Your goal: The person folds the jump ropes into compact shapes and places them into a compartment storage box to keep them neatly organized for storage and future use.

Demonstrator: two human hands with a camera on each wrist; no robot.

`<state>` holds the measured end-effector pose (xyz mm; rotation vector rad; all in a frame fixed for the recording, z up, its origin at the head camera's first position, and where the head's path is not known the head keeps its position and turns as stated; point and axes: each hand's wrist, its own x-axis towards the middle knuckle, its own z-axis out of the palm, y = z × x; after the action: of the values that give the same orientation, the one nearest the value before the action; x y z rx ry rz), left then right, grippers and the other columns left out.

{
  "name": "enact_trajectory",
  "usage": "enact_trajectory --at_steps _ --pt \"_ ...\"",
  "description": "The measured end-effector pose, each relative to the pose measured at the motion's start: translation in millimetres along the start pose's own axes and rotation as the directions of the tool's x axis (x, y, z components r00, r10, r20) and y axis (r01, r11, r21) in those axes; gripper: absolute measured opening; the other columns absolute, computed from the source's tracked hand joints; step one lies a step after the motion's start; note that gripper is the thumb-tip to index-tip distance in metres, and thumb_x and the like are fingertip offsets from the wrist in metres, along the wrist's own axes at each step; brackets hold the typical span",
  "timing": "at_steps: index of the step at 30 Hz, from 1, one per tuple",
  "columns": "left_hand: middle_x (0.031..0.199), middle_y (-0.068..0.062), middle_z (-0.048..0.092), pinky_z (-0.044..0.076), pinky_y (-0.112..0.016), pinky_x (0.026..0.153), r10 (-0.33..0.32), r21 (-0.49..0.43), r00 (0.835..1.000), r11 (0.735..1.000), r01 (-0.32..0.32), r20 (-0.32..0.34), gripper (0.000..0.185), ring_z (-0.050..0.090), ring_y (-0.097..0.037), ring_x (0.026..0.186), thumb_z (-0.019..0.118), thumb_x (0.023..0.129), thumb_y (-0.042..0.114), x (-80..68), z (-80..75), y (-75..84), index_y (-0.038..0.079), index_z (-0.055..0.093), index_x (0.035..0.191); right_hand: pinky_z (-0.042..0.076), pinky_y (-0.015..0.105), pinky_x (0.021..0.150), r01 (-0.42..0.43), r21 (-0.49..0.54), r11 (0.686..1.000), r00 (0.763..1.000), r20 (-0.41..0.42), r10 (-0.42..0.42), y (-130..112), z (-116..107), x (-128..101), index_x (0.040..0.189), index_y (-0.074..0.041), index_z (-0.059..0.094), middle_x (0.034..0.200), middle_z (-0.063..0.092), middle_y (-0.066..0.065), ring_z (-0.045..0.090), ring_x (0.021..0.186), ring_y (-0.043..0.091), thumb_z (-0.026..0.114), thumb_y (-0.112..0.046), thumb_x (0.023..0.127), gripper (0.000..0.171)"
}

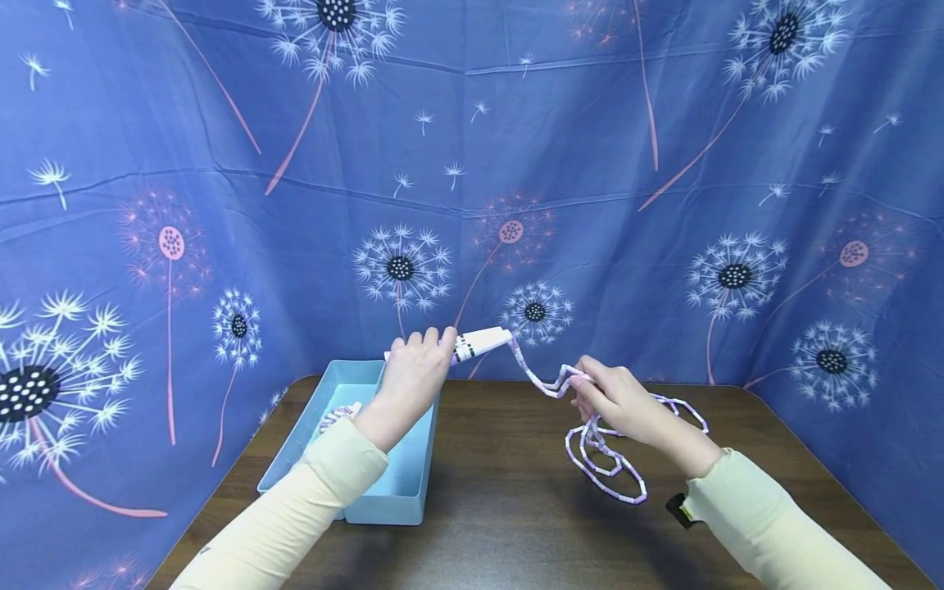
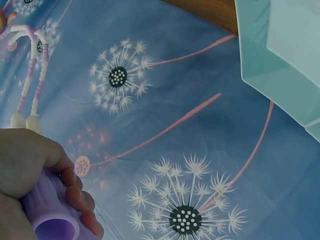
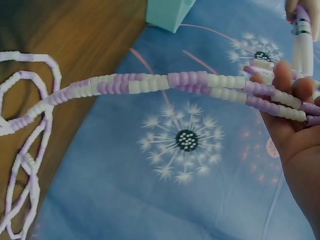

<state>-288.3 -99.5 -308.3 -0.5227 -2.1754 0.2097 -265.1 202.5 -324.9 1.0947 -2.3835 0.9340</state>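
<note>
A beaded jump rope in white and purple hangs between both hands. My left hand [image 1: 413, 369] grips its handles [image 1: 483, 342], white toward the rope end with dark bands; in the left wrist view the handles' purple ends [image 2: 50, 200] show, one hollow. To the right, my right hand [image 1: 619, 401] holds the doubled beaded rope [image 1: 546, 388] between thumb and fingers. In the right wrist view the strands [image 3: 187, 79] run across the fingers. Below that hand, loose loops [image 1: 605, 483] hang down to the table.
A light-blue bin [image 1: 391, 508] with a divider stands at the left on the dark wooden table [image 1: 501, 492]. Another white and purple beaded coil [image 1: 338, 416] lies in it, partly behind the left arm. A blue dandelion-print cloth [image 1: 590, 205] hangs behind the table.
</note>
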Motion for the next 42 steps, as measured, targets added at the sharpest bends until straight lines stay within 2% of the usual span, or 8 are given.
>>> enact_trajectory --at_steps 3,7,10,19,26,28,38,42 --pt "0.075 -0.008 0.059 0.040 -0.037 0.050 -0.006 -0.006 1.000 1.000 0.006 0.004 0.019 0.058 -0.027 0.063 0.062 0.086 0.018 -0.4 1.5 4.5 0.009 0.052 0.099 0.051 0.023 0.052 -0.011 0.010 1.000 1.000 0.012 0.011 -5.3 -2.5 4.1 0.085 -0.017 0.048 0.053 0.049 -0.008 0.055 0.049 0.000 0.046 -0.009 0.098 0.016" --pt "0.075 -0.008 0.058 0.039 -0.037 0.049 -0.003 -0.012 1.000 1.000 0.003 0.021 0.013 0.057 -0.027 0.062 0.057 0.086 0.012 -1.8 4.3 9.7 0.009 0.050 0.097 0.037 0.018 0.044 0.026 -0.117 0.993 1.000 0.005 -0.026 -10.9 -7.2 10.8 0.086 -0.019 0.053 0.057 0.038 -0.016 0.036 0.046 -0.006 0.052 -0.011 0.095 0.011" --pt "0.076 -0.008 0.058 0.040 -0.037 0.050 -0.001 -0.017 0.999 1.000 0.002 0.042 0.013 0.057 -0.027 0.063 0.056 0.087 0.010 -2.7 5.5 12.6 0.008 0.050 0.098 0.028 0.018 0.046 0.051 -0.203 0.978 0.999 0.018 -0.048 -15.7 -12.1 16.5 0.086 -0.021 0.055 0.060 0.032 -0.018 0.026 0.050 -0.003 0.057 -0.014 0.093 0.010" --pt "0.077 -0.008 0.059 0.039 -0.036 0.051 0.011 -0.031 0.998 0.999 -0.009 0.055 0.014 0.057 -0.026 0.063 0.057 0.087 0.010 -2.7 6.7 17.8 0.008 0.051 0.099 0.033 0.020 0.050 0.023 -0.253 0.967 0.980 0.197 0.028 -31.7 -30.1 28.3 0.087 -0.018 0.055 0.061 0.036 -0.015 0.032 0.053 -0.001 0.053 -0.022 0.096 0.010" --pt "0.078 -0.008 0.060 0.040 -0.036 0.049 0.025 -0.043 0.998 0.999 -0.022 0.066 0.015 0.058 -0.026 0.062 0.056 0.087 0.007 -4.5 6.9 20.3 0.008 0.053 0.101 0.038 0.024 0.060 -0.023 -0.289 0.957 0.940 0.319 0.119 -47.3 -38.3 32.1 0.088 -0.014 0.048 0.068 0.040 -0.008 0.041 0.061 0.004 0.043 -0.006 0.090 0.011" --pt "0.078 -0.008 0.061 0.040 -0.035 0.049 0.031 -0.048 0.997 0.998 -0.028 0.065 0.015 0.058 -0.026 0.062 0.056 0.087 0.007 -5.1 7.4 20.9 0.008 0.053 0.101 0.038 0.025 0.061 -0.002 -0.322 0.947 0.933 0.340 0.117 -49.5 -38.7 31.9 0.091 -0.012 0.047 0.071 0.041 -0.007 0.042 0.063 0.005 0.041 -0.005 0.094 0.010" --pt "0.076 -0.007 0.060 0.039 -0.035 0.048 0.033 -0.045 0.998 0.998 -0.031 0.048 0.014 0.057 -0.025 0.060 0.057 0.086 0.008 -5.8 8.8 22.0 0.008 0.052 0.099 0.031 0.024 0.046 0.076 -0.519 0.851 0.959 0.273 0.081 -53.1 -47.0 26.1 0.100 -0.018 0.047 0.057 0.027 -0.012 0.033 0.048 0.003 0.048 -0.015 0.097 0.005" --pt "0.076 -0.008 0.060 0.039 -0.035 0.048 0.029 -0.049 0.998 0.998 -0.026 0.052 0.014 0.057 -0.025 0.060 0.057 0.086 0.008 -6.5 8.8 21.4 0.008 0.053 0.100 0.038 0.025 0.049 0.081 -0.517 0.852 0.959 0.272 0.074 -52.3 -48.8 26.8 0.101 -0.016 0.050 0.063 0.046 -0.013 0.041 0.053 0.001 0.051 -0.013 0.095 0.007"
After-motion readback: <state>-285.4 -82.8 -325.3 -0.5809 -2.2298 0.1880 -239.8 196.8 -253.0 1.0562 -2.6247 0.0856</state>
